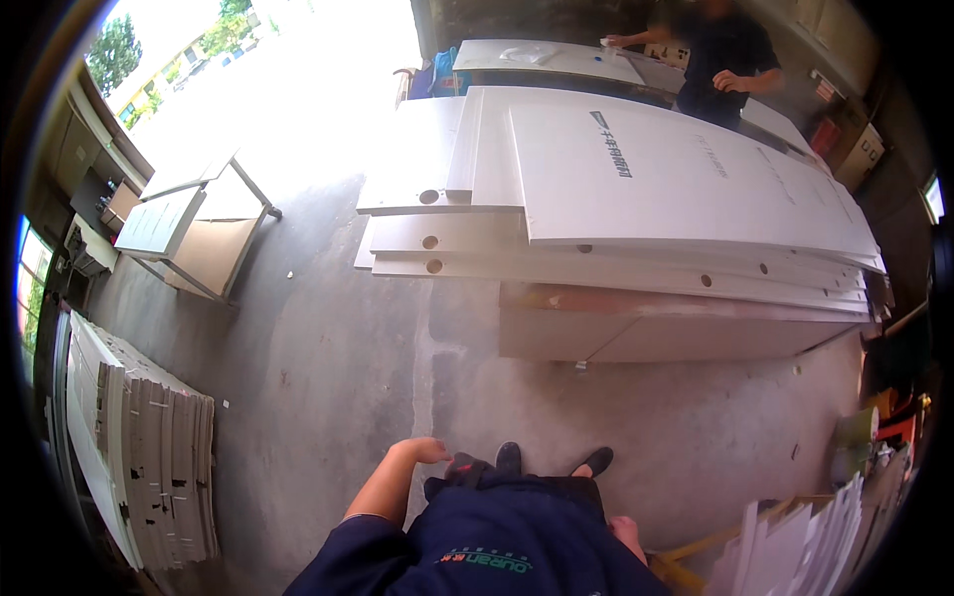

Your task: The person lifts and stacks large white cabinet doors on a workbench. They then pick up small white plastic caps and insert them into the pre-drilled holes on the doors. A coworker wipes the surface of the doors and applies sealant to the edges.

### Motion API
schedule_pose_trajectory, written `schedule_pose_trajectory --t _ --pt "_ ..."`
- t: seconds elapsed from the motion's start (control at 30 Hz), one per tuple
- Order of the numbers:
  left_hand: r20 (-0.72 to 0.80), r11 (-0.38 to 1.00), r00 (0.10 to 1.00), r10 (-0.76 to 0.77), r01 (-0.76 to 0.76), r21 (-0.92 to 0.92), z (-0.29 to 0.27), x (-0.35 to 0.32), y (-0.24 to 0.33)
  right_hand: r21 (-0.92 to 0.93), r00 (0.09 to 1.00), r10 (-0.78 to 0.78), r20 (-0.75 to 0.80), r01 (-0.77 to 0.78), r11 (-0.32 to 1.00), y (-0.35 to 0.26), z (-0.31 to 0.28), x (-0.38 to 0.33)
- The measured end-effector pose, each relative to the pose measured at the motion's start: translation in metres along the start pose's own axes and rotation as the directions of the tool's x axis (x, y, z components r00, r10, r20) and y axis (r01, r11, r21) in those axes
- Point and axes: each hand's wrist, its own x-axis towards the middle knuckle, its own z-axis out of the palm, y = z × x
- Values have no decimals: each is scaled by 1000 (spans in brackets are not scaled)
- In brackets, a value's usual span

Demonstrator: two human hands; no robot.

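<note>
So, the white panel stack [447, 241] is ahead of both hands, well apart from them. Top panel [715, 189] lies skewed over the ones under it; edges below are staggered, round holes [430, 242] in some.

Left hand [425, 451] is low in front of you, fingers bent, just beside a dark item with a red mark [464, 469]; can't tell if it touches or holds anything. Right hand [626, 533] is low at your other side, part hidden by your shirt [487, 546]; grip unreadable.

Handling, my read: panels are broad and may flex. Spread both hands, lift rather than drag, watch corners.

Stack rests on a low pale base [556, 334]. Concrete floor [338, 397], pale seam [423, 377] ahead of the left hand.

Past the stack: counter [581, 63] with clear film [527, 53], co-worker [717, 55] beside it. Keep panel ends off them.

Left of your hands: wheeled cart [221, 248], boards piled nearer [169, 457]. Right, close: white offcuts [795, 546]. Bright doorway [328, 79] far ahead-left; expect glare.
</note>
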Motion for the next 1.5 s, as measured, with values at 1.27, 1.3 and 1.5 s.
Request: schedule_pose_trajectory --t 1.27,1.3,1.5 --pt "-162 786 962 -220 77 -613 51 51 -13 537 903 428 -46 -339 773 -23 31 -26" --pt "-148 804 965 -214 88 -588 52 56 -19 533 899 435 -56 -342 774 -23 32 -25" --pt "-127 798 969 -210 95 -595 58 62 -32 461 912 407 -50 -341 820 -15 28 -15"
